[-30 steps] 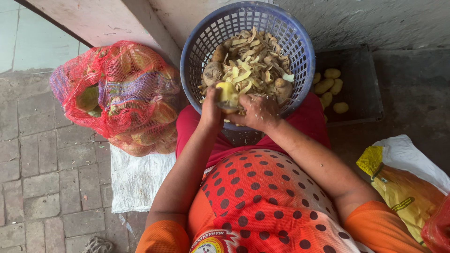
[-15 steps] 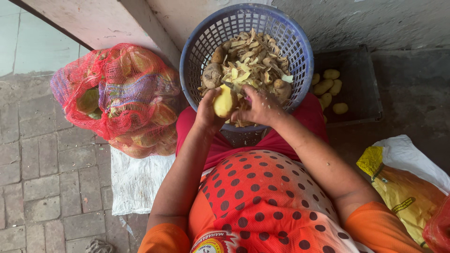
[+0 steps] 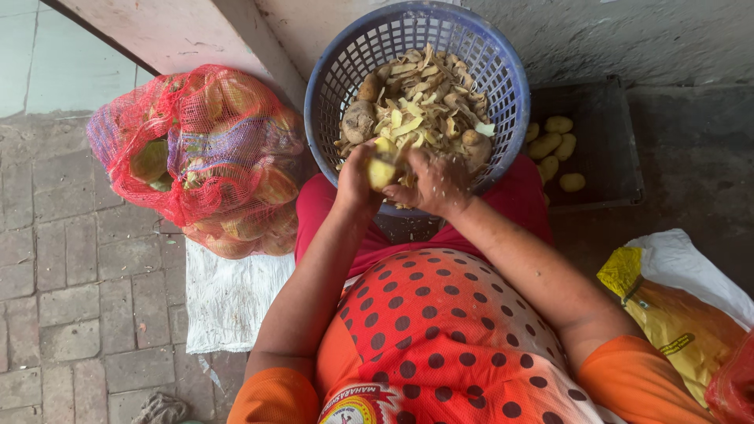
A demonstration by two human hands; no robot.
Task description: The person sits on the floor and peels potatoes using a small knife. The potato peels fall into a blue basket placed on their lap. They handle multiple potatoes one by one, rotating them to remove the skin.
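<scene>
Left hand [image 3: 355, 182] is wrapped around a half-peeled yellow potato [image 3: 382, 163], right hand [image 3: 434, 184] curled tight against it, though whether it's gripping a peeler is hard to tell. Just beyond the hands, the blue basket [image 3: 334, 110] already has loads of peelings [image 3: 420, 106]. Further right, the dark crate [image 3: 613, 141] holds only a few peeled potatoes [image 3: 554, 145]. The red mesh sack [image 3: 204, 157] off to the left looks pretty full, so there's probably plenty left to do.

One head cam only, worn by the person, looked almost straight down over chest and lap. Close range: forearms filled mid-frame, blue basket [image 3: 503, 86] sat at top centre, approx. arm's reach. Brick floor [image 3: 71, 259] ran along frame left, dark crate [image 3: 605, 141] upper right. No 2nd view to overlap.
</scene>
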